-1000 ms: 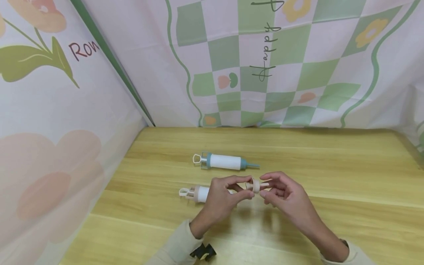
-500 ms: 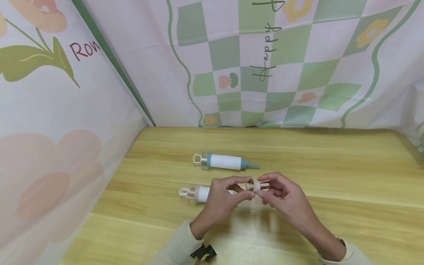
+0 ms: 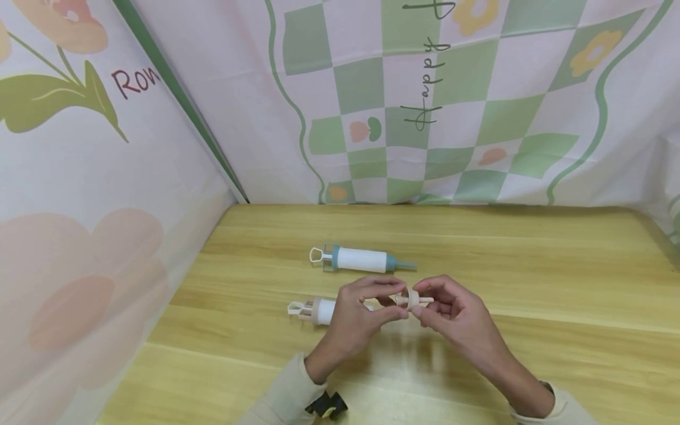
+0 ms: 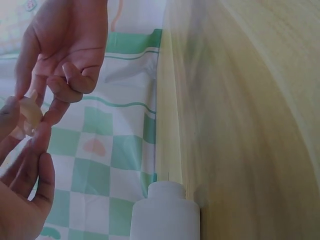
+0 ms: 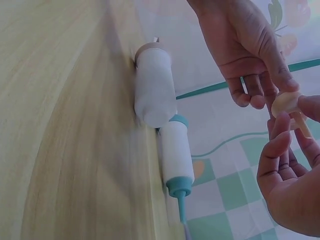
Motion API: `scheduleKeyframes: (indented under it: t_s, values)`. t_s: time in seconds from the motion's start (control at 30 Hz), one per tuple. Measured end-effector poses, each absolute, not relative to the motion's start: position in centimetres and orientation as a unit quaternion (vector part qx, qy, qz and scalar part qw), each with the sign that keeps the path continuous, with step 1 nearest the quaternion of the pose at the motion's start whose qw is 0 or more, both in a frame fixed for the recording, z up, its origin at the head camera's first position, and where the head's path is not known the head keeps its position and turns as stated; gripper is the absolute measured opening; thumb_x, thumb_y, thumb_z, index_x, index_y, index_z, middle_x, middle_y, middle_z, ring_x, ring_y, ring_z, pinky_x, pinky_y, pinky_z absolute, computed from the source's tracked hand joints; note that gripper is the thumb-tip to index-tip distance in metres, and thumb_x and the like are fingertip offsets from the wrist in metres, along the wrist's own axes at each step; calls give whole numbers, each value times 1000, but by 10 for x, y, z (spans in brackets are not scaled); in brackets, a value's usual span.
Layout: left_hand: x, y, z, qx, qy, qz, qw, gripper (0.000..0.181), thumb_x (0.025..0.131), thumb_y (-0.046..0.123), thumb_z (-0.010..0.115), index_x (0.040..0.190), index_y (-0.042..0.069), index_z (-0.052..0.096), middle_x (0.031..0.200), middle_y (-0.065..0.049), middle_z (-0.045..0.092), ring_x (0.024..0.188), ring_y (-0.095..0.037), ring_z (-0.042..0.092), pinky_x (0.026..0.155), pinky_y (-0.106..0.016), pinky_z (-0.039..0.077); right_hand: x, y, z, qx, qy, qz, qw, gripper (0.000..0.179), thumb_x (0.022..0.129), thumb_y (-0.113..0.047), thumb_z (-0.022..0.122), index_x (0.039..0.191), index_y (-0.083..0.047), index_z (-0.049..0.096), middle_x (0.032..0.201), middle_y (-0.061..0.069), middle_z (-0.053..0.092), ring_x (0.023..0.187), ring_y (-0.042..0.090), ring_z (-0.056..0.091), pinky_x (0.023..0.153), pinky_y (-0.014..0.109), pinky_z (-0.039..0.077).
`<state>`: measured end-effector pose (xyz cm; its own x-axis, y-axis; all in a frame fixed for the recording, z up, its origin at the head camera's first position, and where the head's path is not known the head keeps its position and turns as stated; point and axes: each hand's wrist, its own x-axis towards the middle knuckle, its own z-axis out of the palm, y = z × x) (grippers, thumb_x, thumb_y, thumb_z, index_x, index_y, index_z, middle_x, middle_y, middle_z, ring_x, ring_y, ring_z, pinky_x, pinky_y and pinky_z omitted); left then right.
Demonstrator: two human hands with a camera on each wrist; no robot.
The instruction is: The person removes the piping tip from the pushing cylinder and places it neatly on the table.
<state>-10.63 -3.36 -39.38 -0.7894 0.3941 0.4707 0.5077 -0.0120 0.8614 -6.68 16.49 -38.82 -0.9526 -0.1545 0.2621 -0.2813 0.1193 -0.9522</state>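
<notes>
Both hands hold a small beige nozzle cap (image 3: 412, 300), a round collar with a thin spout (image 5: 302, 126) pointing right, above the table. My left hand (image 3: 355, 313) pinches the collar from the left between thumb and fingertips. From the right, my right hand (image 3: 461, 313) pinches the same collar, its thumb and fingers on either side of the spout. Beneath the left hand lies a syringe-shaped tool (image 3: 325, 311) with a white barrel and a beige-pink end, partly hidden in the head view. Its bare white neck (image 4: 166, 190) shows in the left wrist view.
A similar tool with blue ends, a white barrel (image 3: 362, 260) and a thin blue nozzle (image 3: 405, 265) lies behind the hands. The wooden table (image 3: 531, 254) meets a patterned cloth (image 3: 409, 159) at the back and another at the left.
The right thumb and fingers have closed in from around the spout onto the collar. The collar has turned slightly between the fingers. Both tools on the table lie unmoved.
</notes>
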Motion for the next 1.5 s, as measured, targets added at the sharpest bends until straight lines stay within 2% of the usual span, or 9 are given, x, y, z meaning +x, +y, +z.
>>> scheduleKeyframes:
  t_s: [0.17, 0.37, 0.53, 0.83, 1.2, 1.33, 1.5]
  values:
    - [-107, -35, -394, -328, -703, -629, 57, 32, 79, 1, 82, 109, -4, 74, 107, -8, 66, 81, -11, 65, 73, -33, 58, -66, 165, -387, 136, -749, 646, 54, 25, 91, 1, 71, 114, -2, 61, 102, 14, 66, 70, 22, 65, 62, 30, 56]
    - [-108, -35, -392, -333, -710, -617, 64, 30, 80, 3, 82, 109, -3, 75, 99, -11, 70, 82, -12, 65, 72, -33, 58, -66, 166, -387, 133, -751, 644, 63, 25, 90, 3, 71, 113, -1, 62, 98, 12, 67, 68, 20, 64, 61, 29, 56]
    - [-109, -36, -393, -315, -722, -613, 62, 34, 79, 1, 83, 112, 1, 72, 93, -9, 70, 79, -9, 65, 69, -33, 58, -65, 167, -387, 133, -750, 644, 63, 25, 90, 3, 71, 113, -1, 62, 98, 12, 68, 68, 19, 65, 59, 28, 55]
    - [-108, -34, -391, -304, -732, -606, 68, 24, 77, 2, 85, 95, 6, 69, 90, -3, 71, 74, -6, 66, 66, -28, 57, -65, 173, -387, 135, -760, 634, 58, 23, 93, 0, 69, 114, -2, 61, 101, 12, 68, 68, 22, 64, 61, 30, 56]
    - [-110, -35, -391, -316, -751, -577, 63, 23, 75, 3, 87, 89, 3, 69, 85, -5, 71, 72, -7, 66, 63, -26, 56, -62, 183, -387, 136, -764, 629, 41, 23, 96, 0, 64, 118, -2, 56, 106, 17, 61, 72, 26, 65, 66, 33, 56]
    - [-112, -36, -391, -331, -763, -552, 62, 23, 76, 7, 87, 88, 4, 68, 82, -3, 71, 72, -5, 65, 63, -22, 55, -62, 190, -388, 133, -773, 619, 39, 22, 97, -2, 63, 118, -3, 55, 108, 16, 60, 73, 28, 66, 67, 34, 57]
    - [-113, -35, -390, -334, -777, -531, 55, 25, 74, 4, 88, 86, 5, 67, 80, -1, 70, 71, -2, 63, 64, -21, 54, -62, 198, -387, 130, -786, 603, 34, 22, 99, -5, 62, 119, -5, 55, 109, 16, 60, 75, 29, 65, 67, 35, 56]
